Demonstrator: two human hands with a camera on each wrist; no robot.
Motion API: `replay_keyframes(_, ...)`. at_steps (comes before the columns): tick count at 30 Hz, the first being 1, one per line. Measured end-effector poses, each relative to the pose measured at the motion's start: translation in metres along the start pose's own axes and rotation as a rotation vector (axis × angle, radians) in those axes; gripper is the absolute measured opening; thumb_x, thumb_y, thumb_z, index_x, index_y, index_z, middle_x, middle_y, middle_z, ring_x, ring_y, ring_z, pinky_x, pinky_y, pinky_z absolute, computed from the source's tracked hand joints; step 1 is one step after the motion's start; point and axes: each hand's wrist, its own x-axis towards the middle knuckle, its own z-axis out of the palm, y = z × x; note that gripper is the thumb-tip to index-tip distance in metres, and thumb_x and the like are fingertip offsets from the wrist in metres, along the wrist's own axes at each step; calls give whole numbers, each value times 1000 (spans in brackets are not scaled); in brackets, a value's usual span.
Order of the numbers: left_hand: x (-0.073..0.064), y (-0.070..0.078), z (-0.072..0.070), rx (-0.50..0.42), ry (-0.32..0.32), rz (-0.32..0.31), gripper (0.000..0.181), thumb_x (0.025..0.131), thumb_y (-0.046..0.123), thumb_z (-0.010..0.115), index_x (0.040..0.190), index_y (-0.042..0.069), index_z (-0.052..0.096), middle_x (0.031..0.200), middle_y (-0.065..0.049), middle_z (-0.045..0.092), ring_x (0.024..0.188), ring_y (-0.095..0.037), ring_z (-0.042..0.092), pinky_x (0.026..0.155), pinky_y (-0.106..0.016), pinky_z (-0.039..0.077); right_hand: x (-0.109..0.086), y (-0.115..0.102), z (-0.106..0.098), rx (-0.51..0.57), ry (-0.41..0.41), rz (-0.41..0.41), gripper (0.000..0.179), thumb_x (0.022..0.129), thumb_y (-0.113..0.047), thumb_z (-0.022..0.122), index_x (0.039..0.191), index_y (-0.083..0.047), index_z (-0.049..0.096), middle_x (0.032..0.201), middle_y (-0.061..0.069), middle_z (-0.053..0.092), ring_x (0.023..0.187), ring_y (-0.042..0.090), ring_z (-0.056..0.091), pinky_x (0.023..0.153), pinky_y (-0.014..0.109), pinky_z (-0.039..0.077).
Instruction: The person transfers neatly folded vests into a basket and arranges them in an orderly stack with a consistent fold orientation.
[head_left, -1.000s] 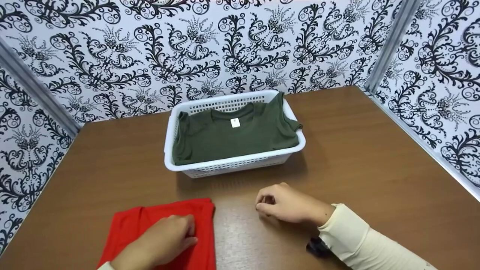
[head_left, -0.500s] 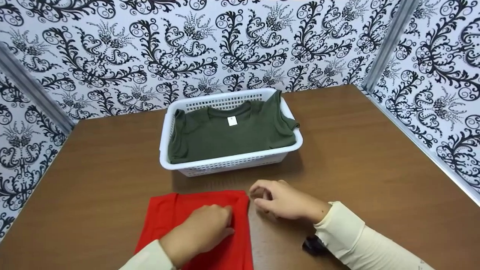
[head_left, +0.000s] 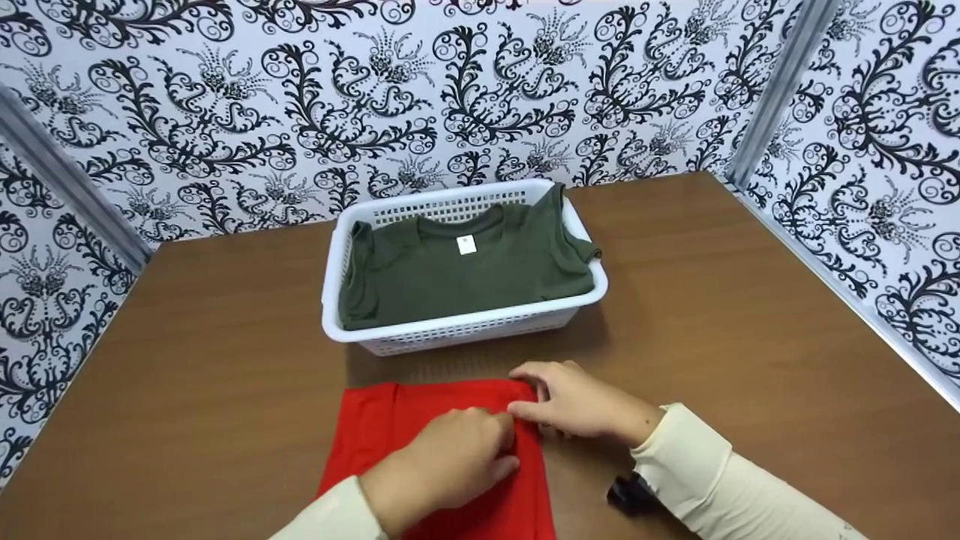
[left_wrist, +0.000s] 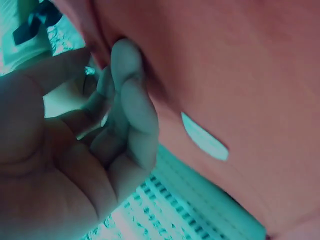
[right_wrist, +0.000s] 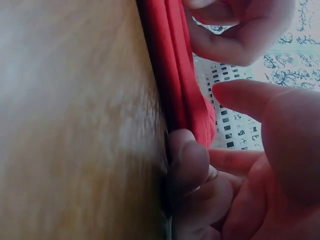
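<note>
A folded red garment (head_left: 435,405) lies on the table in front of the basket. My left hand (head_left: 450,457) rests on top of it with curled fingers. In the left wrist view, its thumb and a fingertip pinch a fold of the red fabric (left_wrist: 215,65). My right hand (head_left: 577,401) is at the garment's far right corner. In the right wrist view, its curled fingers (right_wrist: 192,162) are at the layered edge by the tabletop, with the thumb above. The garment's near end is out of the head view.
A white perforated basket (head_left: 465,328) stands behind the hands, holding a dark green T-shirt (head_left: 465,277) with a white label. One sleeve hangs over its right rim. A small black object (head_left: 630,495) is by the right cuff. Patterned walls (head_left: 465,97) border the wooden table (head_left: 712,300).
My left hand has slid the red garment rightward until its corner meets my right hand. The right hand has stayed nearly in place, its fingers now at the cloth.
</note>
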Motion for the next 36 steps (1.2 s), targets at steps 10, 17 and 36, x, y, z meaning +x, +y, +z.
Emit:
replay_keyframes(10,-49,-68,-33,2,234,-185,22,85,31,75,104,20,69,101,3,65,98,-20,61,82,-46,51,7,-6,3,-178,68,-65,39,84,-30,78,117,-14,63,61,-10,54,53,3,50,52,23,43)
replay_keyframes(17,-62,-96,-42,34,80,-347,50,86,39,74,130,19,61,131,-8,60,124,-34,55,100,-69,40,4,-6,1,-201,92,-34,39,82,-33,80,112,-16,62,62,-11,52,53,2,47,52,22,41)
replay_keyframes(36,-70,-134,-35,-183,-84,-359,75,70,36,90,133,12,58,125,-16,63,118,-40,57,98,-62,46,4,-5,1,-284,27,23,43,77,-46,81,104,-22,58,66,-15,54,59,4,48,58,24,41)
